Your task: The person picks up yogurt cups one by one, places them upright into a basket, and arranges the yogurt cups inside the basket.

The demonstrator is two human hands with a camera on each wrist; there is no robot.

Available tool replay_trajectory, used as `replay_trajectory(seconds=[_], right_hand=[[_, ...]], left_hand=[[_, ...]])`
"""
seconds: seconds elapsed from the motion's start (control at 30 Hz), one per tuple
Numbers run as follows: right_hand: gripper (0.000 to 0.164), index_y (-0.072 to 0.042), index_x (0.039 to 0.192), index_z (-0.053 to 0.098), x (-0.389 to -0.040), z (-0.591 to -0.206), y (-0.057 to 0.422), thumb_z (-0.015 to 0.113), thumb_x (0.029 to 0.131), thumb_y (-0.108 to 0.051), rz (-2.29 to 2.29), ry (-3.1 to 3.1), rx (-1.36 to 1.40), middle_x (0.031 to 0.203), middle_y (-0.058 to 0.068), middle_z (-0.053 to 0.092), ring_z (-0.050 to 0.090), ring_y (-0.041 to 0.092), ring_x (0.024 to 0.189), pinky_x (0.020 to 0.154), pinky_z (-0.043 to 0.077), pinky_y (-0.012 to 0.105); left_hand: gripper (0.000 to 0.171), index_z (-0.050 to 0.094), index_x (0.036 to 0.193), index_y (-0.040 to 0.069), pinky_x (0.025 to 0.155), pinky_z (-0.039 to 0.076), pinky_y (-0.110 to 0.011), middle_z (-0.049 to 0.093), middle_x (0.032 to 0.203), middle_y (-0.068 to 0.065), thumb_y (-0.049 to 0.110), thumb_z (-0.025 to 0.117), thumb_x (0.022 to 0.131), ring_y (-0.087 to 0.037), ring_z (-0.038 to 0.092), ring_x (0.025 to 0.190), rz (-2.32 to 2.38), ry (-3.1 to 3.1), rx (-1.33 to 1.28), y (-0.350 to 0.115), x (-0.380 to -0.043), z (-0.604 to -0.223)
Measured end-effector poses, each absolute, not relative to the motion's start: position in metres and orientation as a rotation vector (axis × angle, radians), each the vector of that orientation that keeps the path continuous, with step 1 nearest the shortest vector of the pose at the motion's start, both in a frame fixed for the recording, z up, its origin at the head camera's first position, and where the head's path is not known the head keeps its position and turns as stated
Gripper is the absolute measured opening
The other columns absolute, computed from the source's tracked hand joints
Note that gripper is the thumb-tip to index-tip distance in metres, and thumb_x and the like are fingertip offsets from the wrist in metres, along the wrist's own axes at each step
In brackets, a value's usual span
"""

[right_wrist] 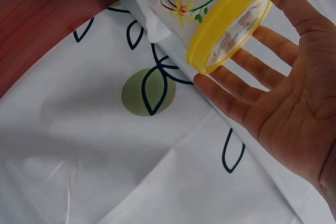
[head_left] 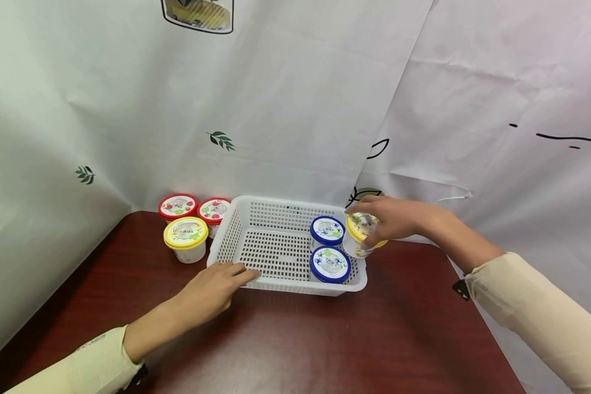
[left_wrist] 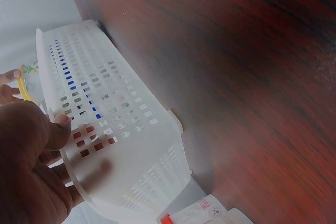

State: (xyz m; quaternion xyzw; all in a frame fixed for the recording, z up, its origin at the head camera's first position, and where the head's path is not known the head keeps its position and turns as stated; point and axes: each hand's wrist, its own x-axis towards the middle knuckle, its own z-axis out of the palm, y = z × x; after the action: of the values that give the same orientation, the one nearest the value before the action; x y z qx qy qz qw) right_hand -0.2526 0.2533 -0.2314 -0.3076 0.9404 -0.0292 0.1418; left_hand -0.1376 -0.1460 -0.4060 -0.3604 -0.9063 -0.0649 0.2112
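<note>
My right hand (head_left: 391, 216) holds a white tub with a yellow lid (head_left: 358, 249) by its lid, over the right end of the white plastic basket (head_left: 290, 287). In the right wrist view, the thumb and fingers spread round the rim of the yellow lid (right_wrist: 231, 27), and the tub's printed side shows a yellow flower. Two blue-lidded tubs (head_left: 330, 264) stand inside the basket at its right end, beside the held tub. At the basket's front left corner, my left hand (head_left: 209, 290) grips the rim, thumb (left_wrist: 59, 129) outside the wall and fingers over the inner side.
Left of the basket, another yellow-lidded tub (head_left: 186, 235) stands on the dark red table (head_left: 295, 339), with two red-lidded tubs (head_left: 177, 206) behind it. A white printed cloth (head_left: 285, 109) hangs close behind the basket and along both sides.
</note>
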Motion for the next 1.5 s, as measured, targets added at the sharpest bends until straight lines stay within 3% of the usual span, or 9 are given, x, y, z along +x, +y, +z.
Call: replay_trajectory(seconds=[1.5], right_hand=[[0.085,-0.027,0.167,0.056,-0.246,-0.23,0.215,0.091,0.092,-0.045,-0.011,2.658,-0.974,0.171,0.012,0.051,0.052,0.041,0.157,0.127,0.047,0.066]], left_hand=[[0.061,0.078,0.132,0.016,0.09,0.064,-0.043,0.078,0.111,-0.003,-0.014,0.075,0.079,-0.023,0.076,0.101,-0.172,-2.479,-1.009,-0.147,-0.139,-0.408]])
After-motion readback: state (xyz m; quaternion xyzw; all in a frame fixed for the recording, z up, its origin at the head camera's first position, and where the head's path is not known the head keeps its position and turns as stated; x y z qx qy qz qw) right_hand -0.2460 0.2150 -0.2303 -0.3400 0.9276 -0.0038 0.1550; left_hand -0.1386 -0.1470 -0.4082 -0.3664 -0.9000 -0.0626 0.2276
